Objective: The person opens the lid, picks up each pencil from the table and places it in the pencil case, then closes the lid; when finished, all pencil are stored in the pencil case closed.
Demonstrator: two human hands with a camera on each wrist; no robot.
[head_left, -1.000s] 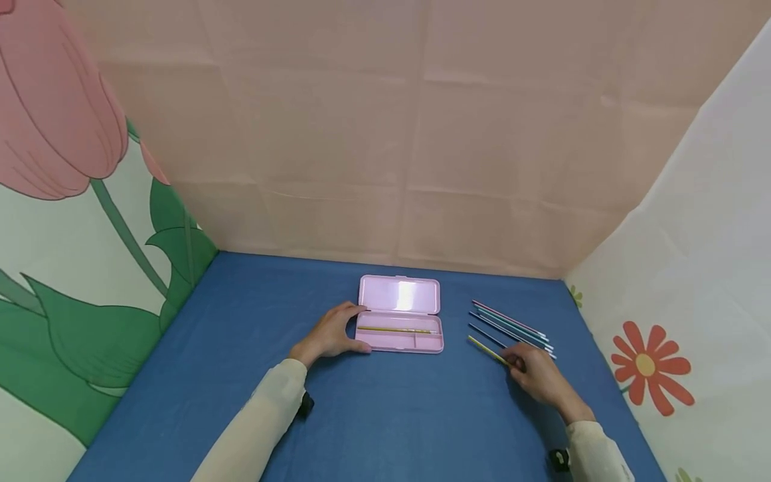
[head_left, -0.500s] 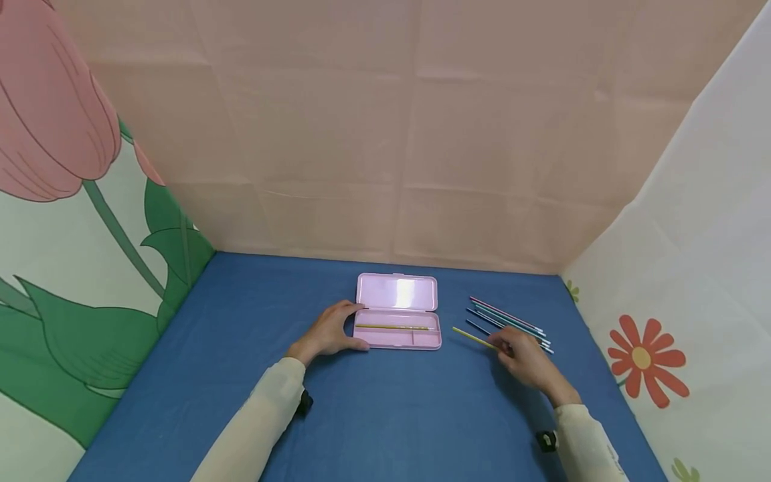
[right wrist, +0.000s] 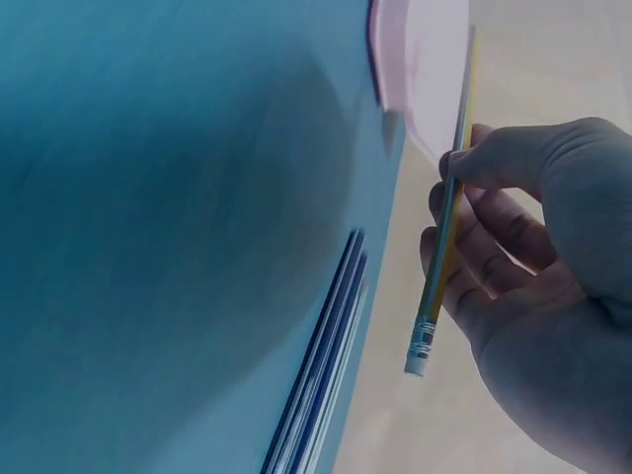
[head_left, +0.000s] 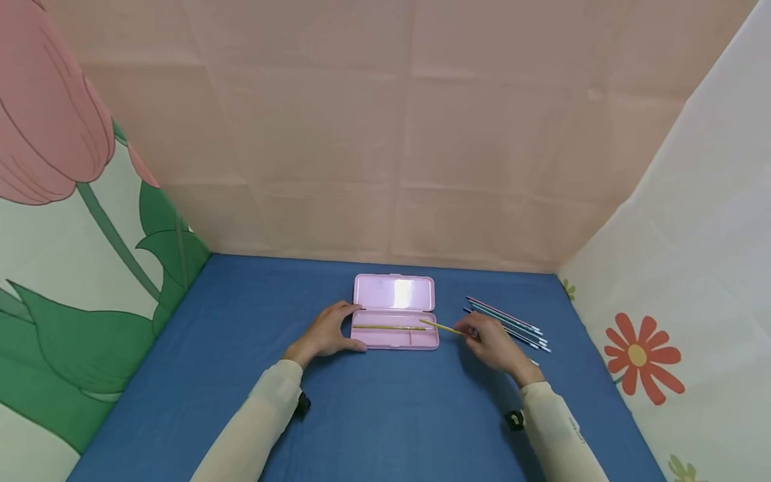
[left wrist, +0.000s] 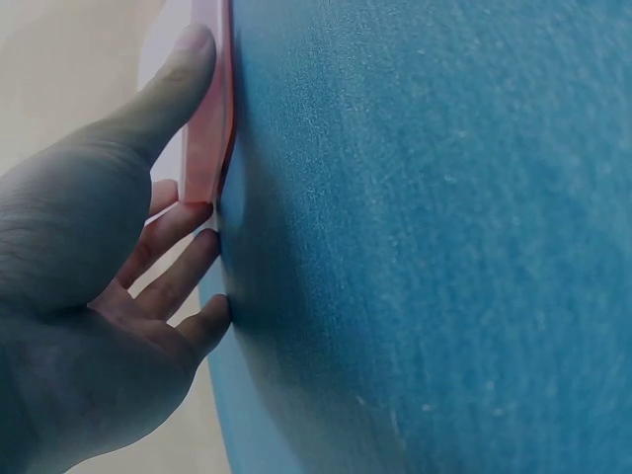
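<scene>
A pink pencil case (head_left: 394,342) lies opened flat on the blue table, its lid folded back. Inside rests one yellow pencil (head_left: 385,327). My left hand (head_left: 328,331) holds the case's left end, thumb (left wrist: 188,74) along the front side and index finger at the back. My right hand (head_left: 490,343) pinches a second yellow pencil (right wrist: 434,286) between thumb and fingertips, with its white eraser (right wrist: 416,366) toward the palm side. The far tip of this pencil overlaps the right end of the case in the head view.
Several coloured pencils (head_left: 508,317) lie side by side on the blue cloth (head_left: 385,415), right of the case and partly behind my right hand. A beige backdrop (head_left: 385,167) rises behind the table. Flower-printed sheets (head_left: 662,268) stand at both sides.
My right hand has carried the yellow pencil left from beside the coloured pencils to the right end of the case. My left hand stays at the case's left end.
</scene>
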